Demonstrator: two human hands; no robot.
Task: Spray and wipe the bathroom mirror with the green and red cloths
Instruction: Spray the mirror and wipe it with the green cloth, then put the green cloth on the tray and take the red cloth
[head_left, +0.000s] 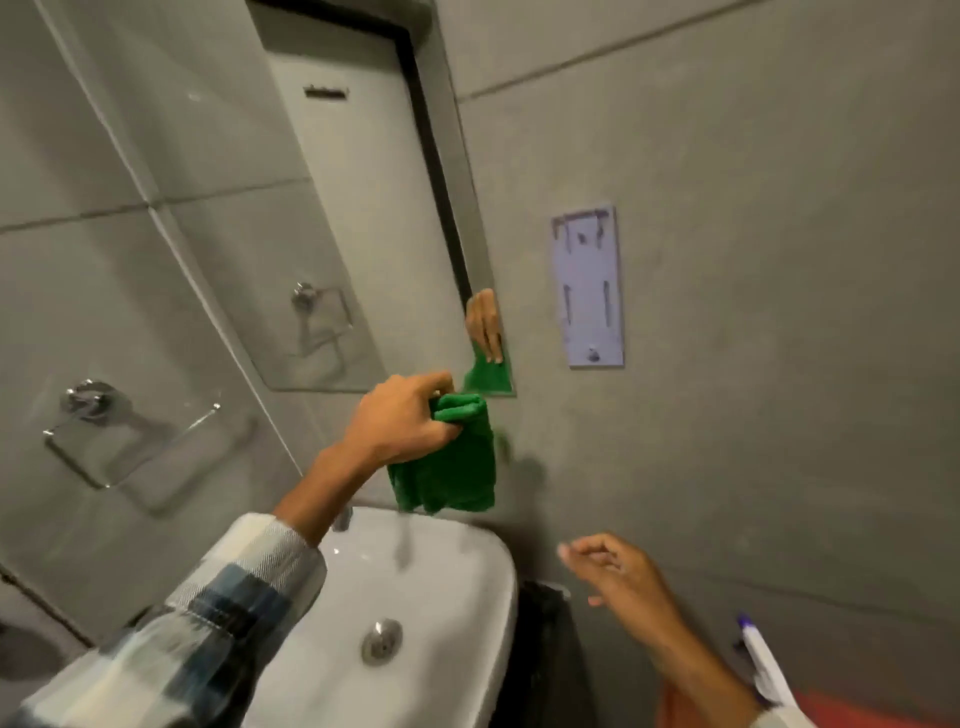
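Observation:
My left hand (402, 418) grips a folded green cloth (457, 467) that hangs down just below the lower right corner of the mirror (363, 208). The mirror reflects the hand and the cloth at that corner. My right hand (615, 571) hovers lower right, near the wall, fingers loosely curled and apart, holding nothing. Something red (852, 712), possibly the red cloth, shows at the bottom right edge. A white bottle tip with a blue cap (761, 660) pokes in at the lower right; I cannot tell if it is the sprayer.
A white washbasin (467, 597) with a metal drain (382, 640) sits below the cloth. A chrome towel ring (104, 431) hangs on the left wall. A pale wall bracket plate (588, 288) is fixed right of the mirror. A dark bin (540, 660) stands beside the basin.

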